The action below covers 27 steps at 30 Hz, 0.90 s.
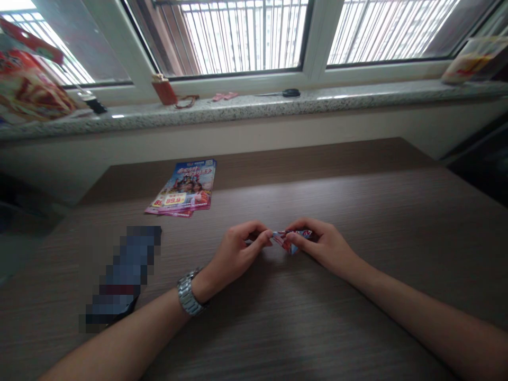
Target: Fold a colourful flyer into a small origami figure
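Between my two hands, just over the table, is a small folded piece of printed paper (292,247) in red, white and blue. My left hand (243,247), with a metal watch (189,292) on its wrist, pinches the paper's left tip between thumb and fingers. On the other side, my right hand (322,242) grips the wider part, thumb in front and fingers behind. My fingers cover some of the folds. A stack of colourful printed flyers (188,185) lies flat beyond my left hand.
A dark, pixelated flat object (127,270) lies left of my left forearm on the wooden table (377,196). The stone windowsill (246,109) holds a red-brown case (164,91), pink pieces (225,97), dark-handled scissors (291,92) and a printed bag (34,87).
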Tool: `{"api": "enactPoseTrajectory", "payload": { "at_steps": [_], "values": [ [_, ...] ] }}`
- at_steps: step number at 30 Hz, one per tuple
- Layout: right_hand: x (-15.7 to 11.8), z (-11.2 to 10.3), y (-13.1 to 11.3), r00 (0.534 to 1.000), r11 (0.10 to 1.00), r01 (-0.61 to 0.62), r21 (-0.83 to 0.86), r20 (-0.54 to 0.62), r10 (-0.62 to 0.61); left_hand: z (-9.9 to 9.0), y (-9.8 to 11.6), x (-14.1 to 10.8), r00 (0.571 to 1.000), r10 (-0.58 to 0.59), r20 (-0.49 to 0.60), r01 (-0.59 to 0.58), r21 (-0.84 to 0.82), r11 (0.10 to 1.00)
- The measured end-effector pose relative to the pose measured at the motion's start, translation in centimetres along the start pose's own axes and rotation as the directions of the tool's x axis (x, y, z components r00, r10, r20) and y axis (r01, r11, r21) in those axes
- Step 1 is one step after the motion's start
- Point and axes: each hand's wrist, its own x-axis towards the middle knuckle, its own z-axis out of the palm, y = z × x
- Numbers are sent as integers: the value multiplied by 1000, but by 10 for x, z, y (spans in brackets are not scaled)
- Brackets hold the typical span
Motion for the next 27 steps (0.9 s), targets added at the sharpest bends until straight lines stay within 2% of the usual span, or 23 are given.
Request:
{"api": "enactPoseTrajectory", "payload": {
  "at_steps": [8,15,22,27],
  "values": [
    [-2,2,-3,999,1000,4,6,34,-4,4,-1,-1,1000,5,4,-6,35,999],
    [-3,4,-7,998,999,44,2,40,-44,7,2,-3,991,130,36,-132,86,987],
    [-2,4,-5,999,1000,-1,12,46,0,4,-1,0,993,117,-7,-115,97,989],
    [-1,3,-1,998,995,-60,83,36,57,3,-3,1,994,103,-43,-99,98,990]
  ]
}}
